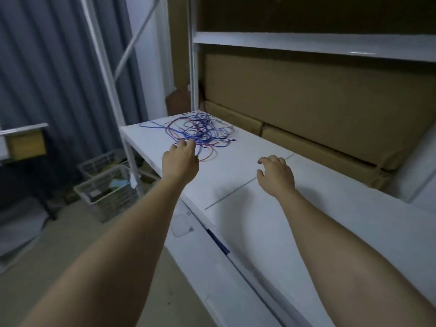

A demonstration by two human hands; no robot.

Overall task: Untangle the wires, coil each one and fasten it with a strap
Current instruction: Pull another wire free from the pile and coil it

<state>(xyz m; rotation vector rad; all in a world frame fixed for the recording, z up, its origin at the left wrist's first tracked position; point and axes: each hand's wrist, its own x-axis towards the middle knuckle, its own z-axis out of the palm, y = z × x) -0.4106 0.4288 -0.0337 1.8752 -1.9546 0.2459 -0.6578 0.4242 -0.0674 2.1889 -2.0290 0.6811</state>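
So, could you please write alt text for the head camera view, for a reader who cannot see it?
A left hand reaches to the near edge of a tangle of blue and red wires on a white shelf, while the right hand hovers loosely curled beside it. Cardboard boxes stand behind.

The left hand (180,161) covers the near edge of the wires (200,131), so its fingertips are hidden and any hold can't be told. The wires are a blurry heap (single ones can't be followed). The worktop (330,220) and cardboard boxes (318,109) run off the right edge.
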